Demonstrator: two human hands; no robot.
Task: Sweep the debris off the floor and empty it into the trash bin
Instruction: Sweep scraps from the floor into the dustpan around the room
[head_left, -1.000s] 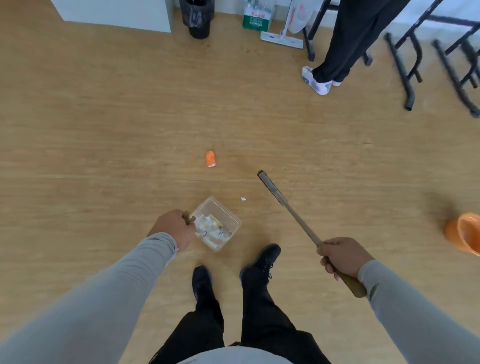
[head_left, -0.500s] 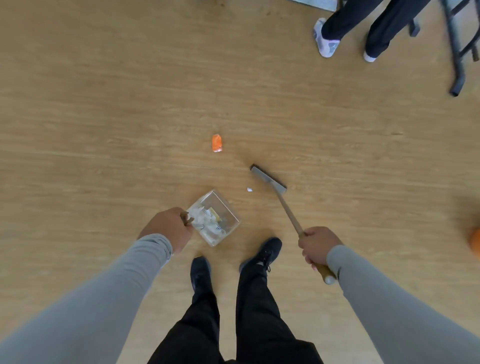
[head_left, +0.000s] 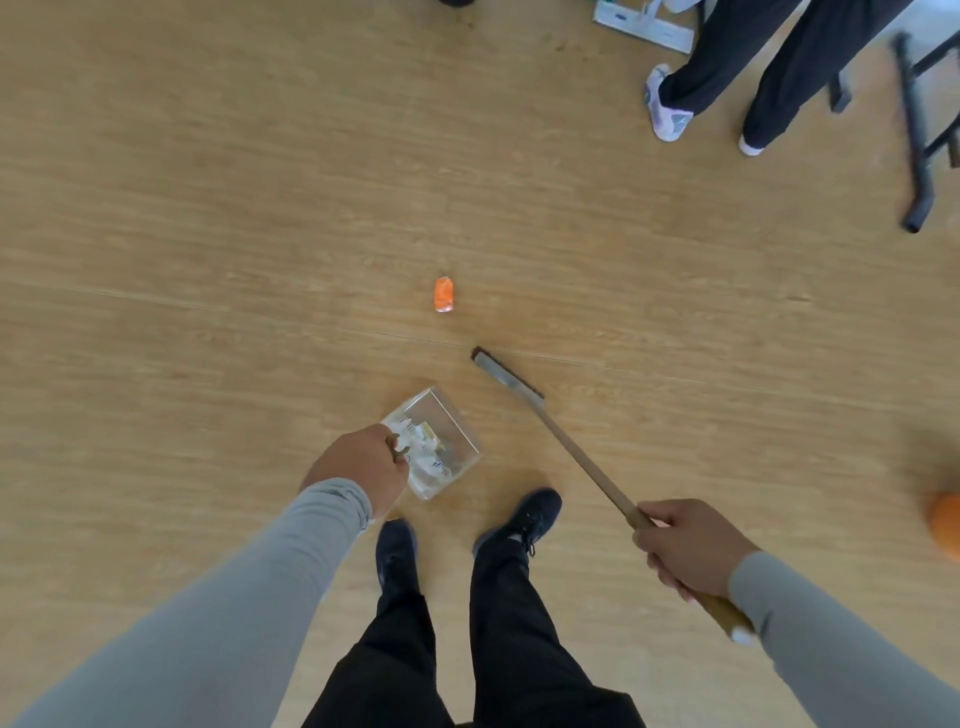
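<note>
An orange crumpled scrap (head_left: 444, 294) lies on the wooden floor (head_left: 208, 234) ahead of me. My left hand (head_left: 361, 465) grips the handle of a clear plastic dustpan (head_left: 457, 426) that holds white and yellowish paper bits, just in front of my left shoe. My right hand (head_left: 685, 545) grips the wooden handle of a long brush (head_left: 558, 431). Its dark narrow head (head_left: 506, 375) sits on the floor right of the dustpan and below the orange scrap.
Another person's legs and light shoes (head_left: 667, 111) stand at the upper right, next to a flat mop head (head_left: 644, 28) and black metal furniture legs (head_left: 917, 135). An orange rounded object (head_left: 946, 525) sits at the right edge. My own black shoes (head_left: 519, 519) are below the dustpan.
The brush head has moved left toward the dustpan, and the small white speck beside it is no longer visible. My view has shifted; the other person has stepped.
</note>
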